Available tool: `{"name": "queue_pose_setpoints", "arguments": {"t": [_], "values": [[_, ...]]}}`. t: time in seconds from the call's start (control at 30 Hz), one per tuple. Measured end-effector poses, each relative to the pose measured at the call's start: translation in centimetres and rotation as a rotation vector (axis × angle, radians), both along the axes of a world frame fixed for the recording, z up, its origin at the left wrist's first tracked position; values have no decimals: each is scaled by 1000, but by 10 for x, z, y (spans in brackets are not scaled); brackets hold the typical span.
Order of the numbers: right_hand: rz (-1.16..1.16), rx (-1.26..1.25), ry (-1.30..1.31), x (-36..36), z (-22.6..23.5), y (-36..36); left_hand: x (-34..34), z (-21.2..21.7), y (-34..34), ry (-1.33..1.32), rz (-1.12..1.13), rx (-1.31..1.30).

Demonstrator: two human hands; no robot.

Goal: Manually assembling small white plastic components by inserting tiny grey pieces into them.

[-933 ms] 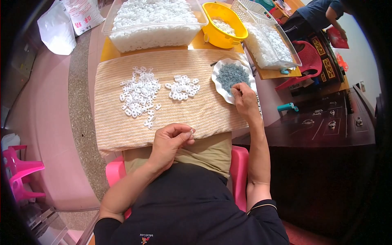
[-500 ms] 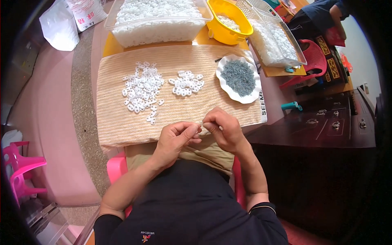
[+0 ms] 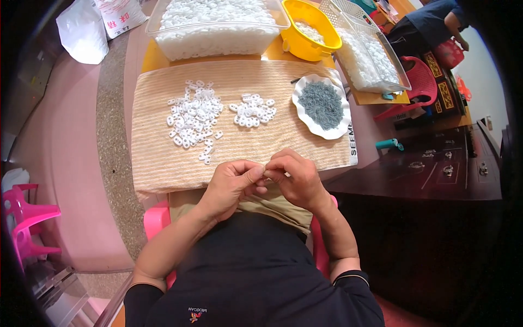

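Note:
My left hand (image 3: 231,186) and my right hand (image 3: 298,179) meet above the near edge of a striped beige cloth (image 3: 158,166). Thumb and fingertips of each are pinched together, tip to tip with the other hand. Whatever sits between them is too small and covered to make out. Beyond the left hand lies a large heap of small white two-holed plastic pieces (image 3: 193,117), with a few strays at its near end. A smaller heap of the same pieces (image 3: 253,113) lies to its right. Past the right hand, a scalloped white plate (image 3: 322,133) holds many slim grey-blue pieces (image 3: 320,105).
At the back stand a clear bin (image 3: 218,46) of white pieces, a yellow basin (image 3: 308,50) and another clear bin (image 3: 389,86). A dark cabinet (image 3: 425,180) is at the right, with a teal object (image 3: 388,144) on it. Another person (image 3: 427,24) is at the far right.
My right hand's fingertips have moved slightly left and down, closing the small gap to my left fingertips. The view has shifted slightly. The other person's arm has moved.

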State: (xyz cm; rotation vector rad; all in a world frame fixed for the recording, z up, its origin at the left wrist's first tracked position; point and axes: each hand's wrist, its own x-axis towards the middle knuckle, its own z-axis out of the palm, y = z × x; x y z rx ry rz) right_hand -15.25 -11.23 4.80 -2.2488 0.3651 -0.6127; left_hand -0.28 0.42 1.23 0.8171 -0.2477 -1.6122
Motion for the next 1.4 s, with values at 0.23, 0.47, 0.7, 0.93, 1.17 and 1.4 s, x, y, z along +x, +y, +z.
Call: {"name": "queue_pose_setpoints", "arguments": {"t": [0.23, 0.47, 0.7, 0.93, 1.17, 1.4], "values": [[-85, 419, 67, -1, -12, 3, -5, 1, -1, -43, 69, -11], [-112, 810, 60, 3, -13, 7, -7, -3, -1, -336, 156, -78], [-117, 802, 15, 6, -13, 12, -7, 3, 1, -481, 207, -97], [-126, 780, -33, 8, -12, 19, -9, 2, 1, -514, 246, -104], [-85, 775, -69, 7, -18, 18, -8, -1, 0, -573, 263, -124], [-38, 585, -18, 5, -19, 10, -8, 3, 0, -601, 205, -125]]}}
